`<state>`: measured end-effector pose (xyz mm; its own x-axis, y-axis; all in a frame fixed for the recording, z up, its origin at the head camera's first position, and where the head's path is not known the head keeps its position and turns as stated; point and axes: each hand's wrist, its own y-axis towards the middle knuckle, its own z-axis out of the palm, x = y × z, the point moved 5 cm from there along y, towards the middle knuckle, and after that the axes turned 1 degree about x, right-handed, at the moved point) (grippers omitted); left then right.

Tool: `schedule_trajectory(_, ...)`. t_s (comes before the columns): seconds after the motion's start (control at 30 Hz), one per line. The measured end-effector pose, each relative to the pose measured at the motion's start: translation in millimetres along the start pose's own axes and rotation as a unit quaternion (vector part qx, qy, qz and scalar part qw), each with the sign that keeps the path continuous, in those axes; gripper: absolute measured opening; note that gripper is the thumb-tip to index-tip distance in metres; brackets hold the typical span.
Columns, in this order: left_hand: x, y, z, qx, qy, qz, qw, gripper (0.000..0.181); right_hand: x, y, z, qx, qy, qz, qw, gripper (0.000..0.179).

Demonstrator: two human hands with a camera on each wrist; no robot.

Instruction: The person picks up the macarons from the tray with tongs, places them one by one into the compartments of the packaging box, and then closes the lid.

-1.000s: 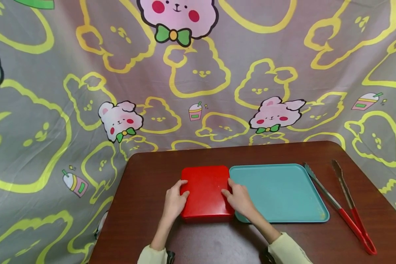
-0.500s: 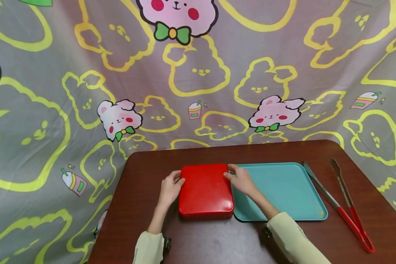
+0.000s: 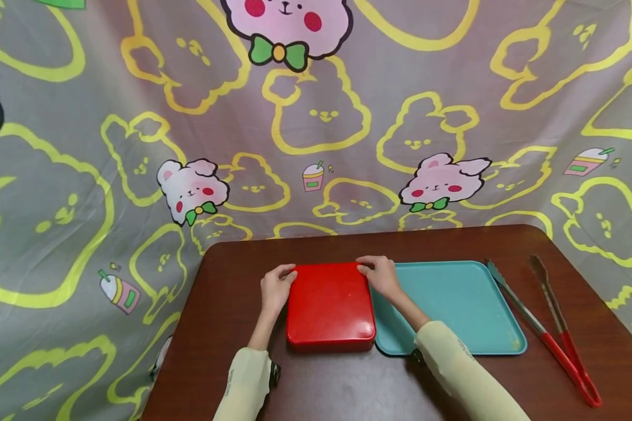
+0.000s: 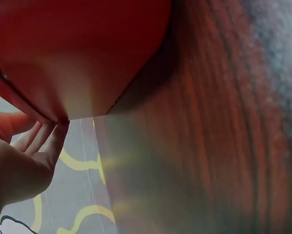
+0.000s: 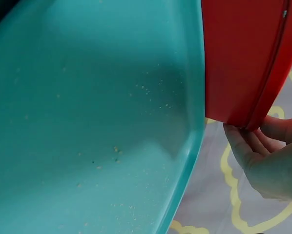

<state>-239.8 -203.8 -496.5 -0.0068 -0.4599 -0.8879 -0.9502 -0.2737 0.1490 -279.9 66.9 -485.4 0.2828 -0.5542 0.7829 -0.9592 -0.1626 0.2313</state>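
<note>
A square red box [image 3: 330, 307] lies closed on the table, a seam below its lid [image 5: 283, 63] showing in the right wrist view. My left hand [image 3: 275, 287] is at the far left corner, thumb on the lid's edge and fingertips bent under the rim in the left wrist view. At the far right corner my right hand [image 3: 381, 276] pinches the lid's edge likewise, its fingers [image 5: 241, 146] below the rim and thumb above. The lid still sits on the box. What the box contains is hidden.
A teal tray [image 3: 447, 310] adjoins the box's right side, with small crumbs scattered on it. Farther right lie long tongs [image 3: 570, 351] with red handles, spread apart. The brown wooden table [image 3: 237, 298] ends at a patterned cloth [image 3: 347, 128] behind.
Both hands have slid from the sides of the box to its far corners, and their fingers now grip the lid's edge. Box, tray and tongs stay in about the same places.
</note>
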Motion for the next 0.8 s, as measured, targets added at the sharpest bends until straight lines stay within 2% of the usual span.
schedule_trajectory(0.2, 1.2, -0.3, 0.1, -0.008, 0.004, -0.013, 0.9999, 0.021, -5, 2.1, 0, -0.001, 0.000, 0.018, 0.9998, 0.020)
schedule_trajectory(0.33, 0.4, -1.7, 1.0, -0.013, 0.020, 0.001, 0.9997, 0.021, -9, 4.1, 3, 0.004, 0.008, 0.027, 0.9996, 0.020)
schedule_trajectory(0.43, 0.2, -4.9, 3.0, -0.006, 0.045, 0.024, 0.9987, 0.024, -11, 0.5, 5, 0.010, 0.008, 0.011, 0.9999, 0.024)
schedule_trajectory(0.53, 1.2, -15.0, 2.5, 0.018, 0.045, 0.026, 0.9985, 0.029, -11, -14.8, 1, 0.018, 0.016, 0.004, 0.9997, 0.032)
schedule_trajectory(0.67, 0.0, -39.0, -9.4, 0.069, -0.012, 0.001, 0.9975, 0.036, -1, -48.6, -10, 0.051, 0.052, 0.018, 0.9972, 0.042)
schedule_trajectory(0.8, -3.0, -69.4, -22.2, 0.143, -0.071, -0.018, 0.9869, 0.050, 11, -82.9, -15, 0.111, 0.076, 0.018, 0.9907, 0.058)
